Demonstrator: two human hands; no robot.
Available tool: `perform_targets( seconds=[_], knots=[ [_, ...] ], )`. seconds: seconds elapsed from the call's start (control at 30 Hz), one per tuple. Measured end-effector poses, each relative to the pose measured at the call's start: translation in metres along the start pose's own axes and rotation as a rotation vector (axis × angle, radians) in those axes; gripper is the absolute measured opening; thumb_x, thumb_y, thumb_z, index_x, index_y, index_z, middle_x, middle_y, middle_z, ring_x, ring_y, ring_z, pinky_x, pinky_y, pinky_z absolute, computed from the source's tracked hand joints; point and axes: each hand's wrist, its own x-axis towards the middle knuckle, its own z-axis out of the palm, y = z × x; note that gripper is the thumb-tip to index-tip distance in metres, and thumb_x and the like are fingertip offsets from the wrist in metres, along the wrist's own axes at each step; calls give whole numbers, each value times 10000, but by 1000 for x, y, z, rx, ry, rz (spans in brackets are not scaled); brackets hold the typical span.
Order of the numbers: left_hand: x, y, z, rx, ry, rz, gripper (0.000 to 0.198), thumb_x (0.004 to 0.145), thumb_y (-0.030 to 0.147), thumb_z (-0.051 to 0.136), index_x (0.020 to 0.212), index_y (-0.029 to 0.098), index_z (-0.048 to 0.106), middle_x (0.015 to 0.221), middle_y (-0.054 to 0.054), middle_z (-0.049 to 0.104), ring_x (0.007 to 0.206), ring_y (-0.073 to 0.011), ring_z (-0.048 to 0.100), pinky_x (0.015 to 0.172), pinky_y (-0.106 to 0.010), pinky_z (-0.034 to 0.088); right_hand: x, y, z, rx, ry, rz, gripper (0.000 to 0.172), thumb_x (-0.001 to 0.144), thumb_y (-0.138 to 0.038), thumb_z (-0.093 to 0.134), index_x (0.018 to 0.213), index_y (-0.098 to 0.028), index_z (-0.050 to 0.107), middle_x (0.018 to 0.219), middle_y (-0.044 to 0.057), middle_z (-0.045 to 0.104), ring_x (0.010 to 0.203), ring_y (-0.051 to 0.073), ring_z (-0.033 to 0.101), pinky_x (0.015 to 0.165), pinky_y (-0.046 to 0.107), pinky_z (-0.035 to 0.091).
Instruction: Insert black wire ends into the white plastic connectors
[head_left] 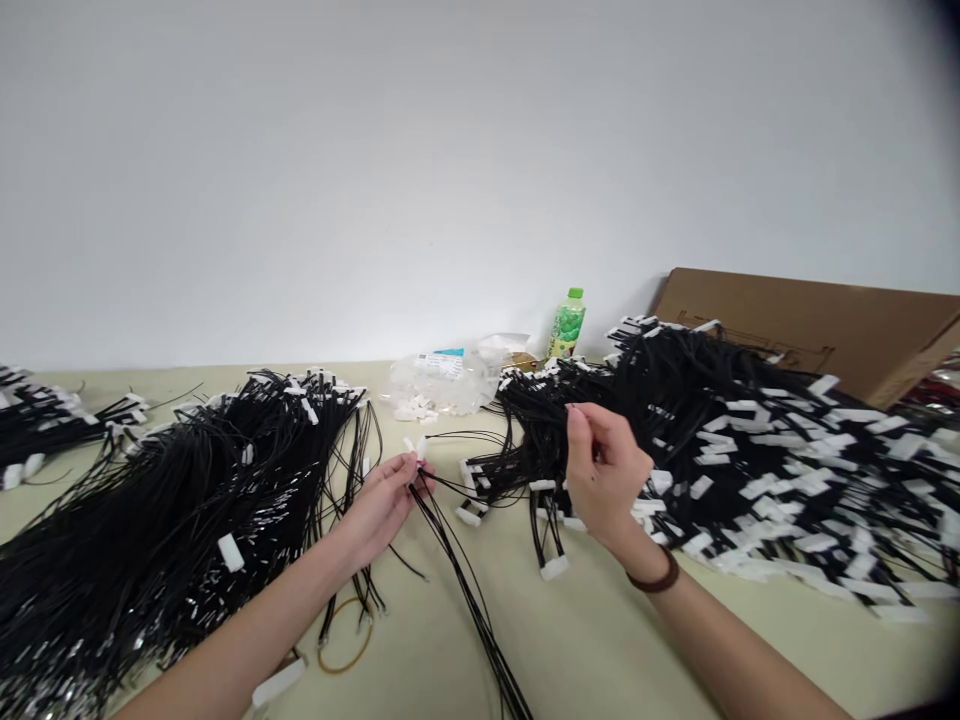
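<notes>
My left hand (386, 500) is closed in a pinch on a small bunch of thin black wires (469, 590) with white connectors (415, 447) at the top; the wires trail down toward the table's near edge. My right hand (604, 470) reaches into the big pile of black wires with white connectors (750, 450) on the right, fingers pinched on a wire at the pile's edge. A brown band circles my right wrist.
A second large pile of black wires (172, 500) lies at the left. A clear bag of white connectors (442, 385) and a green bottle (566, 325) stand by the wall. A cardboard box (825, 325) leans at the back right. A rubber band (345, 650) lies on the table.
</notes>
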Motion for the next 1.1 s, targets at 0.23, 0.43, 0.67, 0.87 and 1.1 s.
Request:
perform_targets(
  seconds=[0.23,0.43,0.67,0.87,1.1],
  knots=[
    [3,-1,-2,-33,11,23,105,717,214,664,709,119,618,704,-24,610,632,-93,545,695,-238,459,13,-5,-2,392,106,349,188,873,-337,463,892,-151,483,469,-95,364,322,16,339,338,137,290],
    [2,-2,-1,12,23,37,135,707,247,675,710,123,619,715,-25,613,640,-100,550,687,-241,451,26,-11,-5,624,107,410,196,877,-368,463,859,-182,403,430,-127,262,315,12,250,345,148,351],
    [2,-2,0,-2,22,42,138,699,245,682,710,123,619,706,-20,608,649,-96,545,703,-241,450,16,-13,-6,596,44,366,163,889,-336,437,877,-173,427,444,-117,278,323,19,274,347,149,327],
    [0,0,0,21,-5,0,127,711,242,673,714,126,622,721,-30,614,680,-104,550,723,-245,451,6,-8,-7,102,-117,24,124,872,-230,453,908,-159,549,652,-7,557,498,46,491,488,173,395],
    [0,-2,-2,84,-95,-19,184,666,290,712,724,140,624,729,-23,616,655,-101,545,695,-243,435,10,-4,-1,-4,-308,-167,146,866,-182,464,872,-154,607,704,20,569,593,63,485,551,181,388]
  ],
)
